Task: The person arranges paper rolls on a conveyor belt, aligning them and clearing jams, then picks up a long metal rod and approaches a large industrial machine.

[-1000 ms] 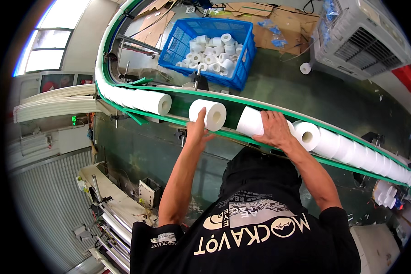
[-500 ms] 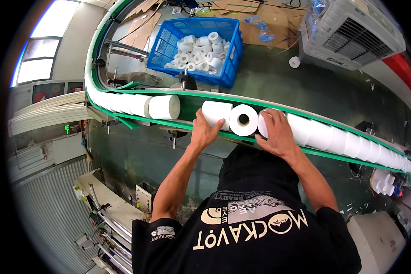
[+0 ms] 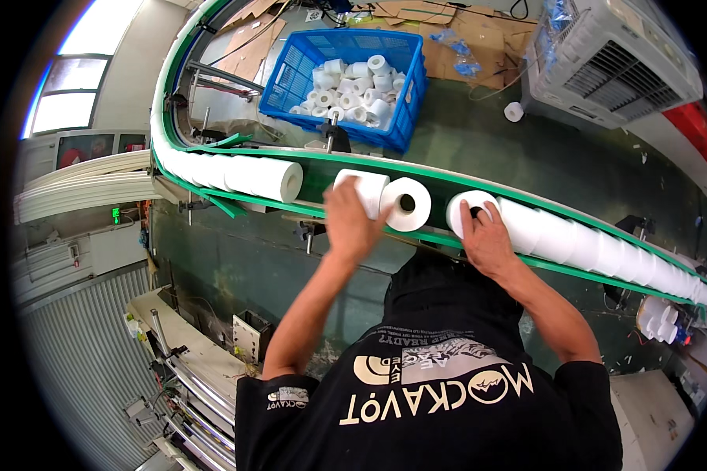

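White toilet paper rolls stand and lie in a line along a green-railed conveyor in front of me. My left hand, smeared by motion, lies over the near side of a roll on its side. Right beside it, another roll turns its open core up toward me. My right hand has its fingers on the top face and core of a further roll, at the head of the tightly packed row on the right. On the left, a separate row of rolls ends short of my left hand.
Beyond the conveyor, a blue plastic crate holds many small rolls. A grey air cooler stands at the far right, with a loose roll on the floor beside it. Metal bars lie at lower left.
The two middle rolls have shifted left, away from the roll under my right hand, leaving a gap. My left hand has come up over its roll. The right fingers now rest on the core.
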`<state>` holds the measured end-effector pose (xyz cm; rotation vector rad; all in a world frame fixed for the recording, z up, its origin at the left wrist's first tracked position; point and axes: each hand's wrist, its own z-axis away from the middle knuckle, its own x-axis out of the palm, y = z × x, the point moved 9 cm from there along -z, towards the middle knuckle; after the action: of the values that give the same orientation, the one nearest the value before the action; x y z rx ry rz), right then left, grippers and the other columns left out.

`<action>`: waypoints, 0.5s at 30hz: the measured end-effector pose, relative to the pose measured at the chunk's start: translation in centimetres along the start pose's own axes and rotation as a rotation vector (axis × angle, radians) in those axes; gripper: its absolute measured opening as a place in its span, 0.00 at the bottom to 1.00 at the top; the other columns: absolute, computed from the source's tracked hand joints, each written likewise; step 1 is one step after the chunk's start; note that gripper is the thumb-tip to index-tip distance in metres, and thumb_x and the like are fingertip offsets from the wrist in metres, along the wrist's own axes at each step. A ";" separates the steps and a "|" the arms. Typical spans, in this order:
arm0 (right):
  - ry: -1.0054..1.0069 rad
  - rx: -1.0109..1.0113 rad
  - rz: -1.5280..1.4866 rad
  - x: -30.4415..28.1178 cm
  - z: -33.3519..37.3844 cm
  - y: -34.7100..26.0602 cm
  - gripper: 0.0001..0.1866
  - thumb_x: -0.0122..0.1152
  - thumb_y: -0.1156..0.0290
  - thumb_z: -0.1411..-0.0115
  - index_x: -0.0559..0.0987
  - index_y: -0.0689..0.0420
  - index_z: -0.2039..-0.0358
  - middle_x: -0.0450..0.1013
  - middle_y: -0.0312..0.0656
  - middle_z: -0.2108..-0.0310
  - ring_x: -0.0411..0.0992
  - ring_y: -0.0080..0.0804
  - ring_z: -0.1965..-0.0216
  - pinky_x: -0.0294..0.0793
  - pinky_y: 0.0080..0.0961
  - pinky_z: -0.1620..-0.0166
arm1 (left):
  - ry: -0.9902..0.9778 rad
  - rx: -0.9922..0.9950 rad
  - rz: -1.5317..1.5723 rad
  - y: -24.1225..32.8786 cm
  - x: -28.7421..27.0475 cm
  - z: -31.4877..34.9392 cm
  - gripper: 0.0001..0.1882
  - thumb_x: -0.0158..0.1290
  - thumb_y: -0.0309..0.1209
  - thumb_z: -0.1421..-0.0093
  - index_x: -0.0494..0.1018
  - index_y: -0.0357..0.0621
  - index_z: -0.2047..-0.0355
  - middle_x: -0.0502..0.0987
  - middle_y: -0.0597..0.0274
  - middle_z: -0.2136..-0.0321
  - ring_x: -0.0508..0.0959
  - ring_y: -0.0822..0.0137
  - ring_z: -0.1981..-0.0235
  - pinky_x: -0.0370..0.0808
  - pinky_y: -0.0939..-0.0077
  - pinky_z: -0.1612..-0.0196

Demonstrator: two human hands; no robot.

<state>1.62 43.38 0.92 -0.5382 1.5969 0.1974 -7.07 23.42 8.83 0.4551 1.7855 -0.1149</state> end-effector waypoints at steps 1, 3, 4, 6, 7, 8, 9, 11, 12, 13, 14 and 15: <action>-0.014 0.014 -0.010 -0.2 0.1 0.2 0.38 0.58 0.73 0.49 0.63 0.77 0.38 0.75 0.47 0.73 0.73 0.44 0.61 0.62 0.46 0.36 | -0.181 0.026 0.153 2.0 1.7 1.2 0.41 0.72 0.41 0.53 0.64 0.33 0.47 0.72 0.44 0.53 0.72 0.48 0.48 0.69 0.54 0.45; -0.012 0.014 -0.035 -1.2 0.9 0.8 0.42 0.60 0.74 0.51 0.60 0.78 0.36 0.75 0.49 0.73 0.72 0.45 0.61 0.62 0.46 0.35 | -0.319 0.074 0.192 5.0 4.0 2.7 0.40 0.71 0.38 0.54 0.64 0.34 0.46 0.71 0.45 0.50 0.69 0.47 0.46 0.67 0.54 0.45; -0.014 0.024 -0.054 -1.4 1.4 1.2 0.42 0.61 0.73 0.51 0.60 0.78 0.36 0.75 0.49 0.73 0.72 0.45 0.61 0.62 0.46 0.36 | -0.360 0.012 0.084 3.9 5.8 3.0 0.38 0.69 0.36 0.53 0.64 0.34 0.45 0.73 0.45 0.52 0.70 0.47 0.46 0.67 0.55 0.45; -0.010 0.049 -0.092 -1.6 2.5 2.0 0.42 0.62 0.73 0.50 0.60 0.78 0.36 0.74 0.49 0.72 0.72 0.45 0.62 0.62 0.46 0.36 | -0.315 -0.121 0.034 0.6 7.2 3.2 0.37 0.67 0.33 0.51 0.63 0.33 0.44 0.74 0.43 0.52 0.71 0.47 0.47 0.65 0.55 0.43; -0.033 0.076 -0.054 -1.1 3.3 2.8 0.42 0.64 0.72 0.49 0.59 0.78 0.36 0.74 0.49 0.72 0.71 0.45 0.61 0.62 0.46 0.36 | -0.335 -0.164 -0.032 -0.9 7.7 2.9 0.37 0.65 0.30 0.50 0.62 0.31 0.42 0.74 0.43 0.53 0.72 0.46 0.47 0.65 0.55 0.44; -0.057 0.097 -0.047 -0.7 4.0 3.6 0.44 0.66 0.71 0.49 0.58 0.78 0.35 0.75 0.50 0.69 0.71 0.45 0.60 0.61 0.46 0.35 | -0.305 -0.160 0.008 -1.3 6.9 2.2 0.37 0.64 0.29 0.49 0.62 0.31 0.41 0.75 0.43 0.53 0.72 0.47 0.46 0.64 0.56 0.43; -0.081 0.120 -0.041 -0.4 4.7 4.4 0.47 0.68 0.70 0.49 0.56 0.78 0.35 0.75 0.50 0.67 0.71 0.46 0.58 0.60 0.46 0.35 | -0.253 -0.106 0.062 -1.0 5.7 1.8 0.37 0.64 0.28 0.49 0.61 0.31 0.41 0.75 0.42 0.54 0.73 0.45 0.48 0.66 0.55 0.45; -0.050 0.167 -0.096 -1.4 5.5 5.1 0.46 0.68 0.70 0.49 0.57 0.78 0.35 0.75 0.51 0.69 0.71 0.47 0.59 0.61 0.46 0.36 | -0.279 -0.164 0.257 -0.9 4.2 0.9 0.36 0.63 0.27 0.47 0.60 0.32 0.40 0.77 0.41 0.55 0.75 0.43 0.49 0.68 0.54 0.45; -0.027 0.198 -0.117 -2.1 5.6 5.5 0.46 0.68 0.70 0.49 0.57 0.78 0.35 0.76 0.52 0.68 0.71 0.48 0.58 0.61 0.47 0.36 | -0.352 -0.277 0.391 -1.5 4.4 0.7 0.36 0.63 0.28 0.46 0.60 0.33 0.39 0.78 0.40 0.55 0.75 0.43 0.48 0.68 0.54 0.44; 0.003 0.210 -0.143 -2.8 5.3 5.4 0.46 0.68 0.70 0.49 0.56 0.78 0.35 0.76 0.52 0.66 0.71 0.48 0.57 0.61 0.47 0.36 | -0.402 -0.477 0.707 -4.2 6.7 2.1 0.37 0.62 0.29 0.44 0.59 0.32 0.38 0.78 0.36 0.55 0.77 0.39 0.50 0.72 0.56 0.47; 0.038 0.213 -0.169 -3.5 5.2 5.5 0.47 0.68 0.70 0.49 0.55 0.78 0.35 0.76 0.53 0.65 0.71 0.49 0.56 0.60 0.47 0.36 | -0.604 -0.706 1.062 -6.4 10.0 3.1 0.37 0.62 0.31 0.43 0.58 0.30 0.37 0.79 0.35 0.57 0.78 0.38 0.53 0.74 0.57 0.50; -0.004 0.259 -0.221 -2.9 5.5 6.2 0.47 0.68 0.70 0.49 0.54 0.78 0.35 0.77 0.53 0.60 0.72 0.50 0.55 0.59 0.48 0.36 | -0.611 -0.690 0.964 -7.7 10.6 3.0 0.36 0.61 0.31 0.42 0.59 0.29 0.37 0.78 0.35 0.55 0.77 0.38 0.52 0.73 0.56 0.48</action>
<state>3.73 51.81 1.99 -0.5063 1.5180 -0.1719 -9.14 18.00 -3.24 0.6318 0.7853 0.9129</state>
